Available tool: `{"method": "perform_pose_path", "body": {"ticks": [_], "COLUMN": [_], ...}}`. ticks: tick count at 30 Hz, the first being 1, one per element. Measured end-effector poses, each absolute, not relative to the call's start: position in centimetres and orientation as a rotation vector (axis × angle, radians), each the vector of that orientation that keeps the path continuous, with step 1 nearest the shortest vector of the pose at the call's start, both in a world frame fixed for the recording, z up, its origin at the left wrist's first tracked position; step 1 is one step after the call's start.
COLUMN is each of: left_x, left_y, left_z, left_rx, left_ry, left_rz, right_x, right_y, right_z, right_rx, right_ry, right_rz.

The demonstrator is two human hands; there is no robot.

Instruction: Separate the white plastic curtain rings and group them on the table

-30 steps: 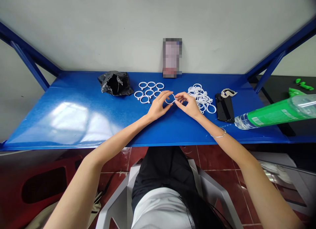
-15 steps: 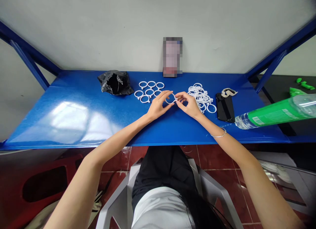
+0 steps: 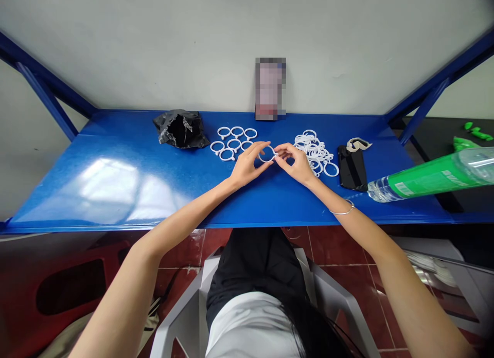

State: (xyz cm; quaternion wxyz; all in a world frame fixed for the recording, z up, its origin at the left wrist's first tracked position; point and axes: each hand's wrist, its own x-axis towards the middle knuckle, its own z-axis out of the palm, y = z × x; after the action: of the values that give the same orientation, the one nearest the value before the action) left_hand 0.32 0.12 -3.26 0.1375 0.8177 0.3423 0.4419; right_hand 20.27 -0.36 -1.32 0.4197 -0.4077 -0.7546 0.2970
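White ring [image 3: 267, 154] sat pinched between our two hands just above the middle of the worktop [image 3: 116, 183], nearer its back edge than its front. Our left hand [image 3: 247, 167] was closed on the ring's left side with thumb and fingertips, and our right hand [image 3: 295, 163] was closed on its right side the same way. We could not tell whether the white ring touched the surface. Whether its clasp was joined or apart was too small for us to make out.

The hold looked thin to us: only fingertips on a slim hoop. We judged that an uneven twist or squeeze could make it spring out of the pinch and skip across the glossy blue top, perhaps over the front edge to the floor. Just beside our left hand, toward the back edge, were the laid-out rings [image 3: 232, 142] in neat rows; a sweep of that wrist could scatter them. Just beside our right hand lay the loose pile [image 3: 316, 153], tangled enough that a dropped ring would be lost among the rest. Farther right the phone [image 3: 351, 167] lay flat, and the bottle [image 3: 428, 175] lay on its side by the front right corner; we thought a nudge from our right forearm could set it rolling. The black bag [image 3: 180, 129], near the back edge left of the rows, was well apart from both hands.
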Motion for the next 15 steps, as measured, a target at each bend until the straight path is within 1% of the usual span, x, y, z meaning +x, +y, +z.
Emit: {"method": "perform_pose_path", "body": {"ticks": [15], "left_x": [0.39], "left_y": [0.09], "left_z": [-3.03], "left_rx": [2.321], "left_ry": [1.008], "left_rz": [1.291], "right_x": [19.96], "right_y": [-0.72], "right_z": [-1.02], "right_rx": [-1.082], "right_ry": [-1.88], "right_rz": [0.567]}}
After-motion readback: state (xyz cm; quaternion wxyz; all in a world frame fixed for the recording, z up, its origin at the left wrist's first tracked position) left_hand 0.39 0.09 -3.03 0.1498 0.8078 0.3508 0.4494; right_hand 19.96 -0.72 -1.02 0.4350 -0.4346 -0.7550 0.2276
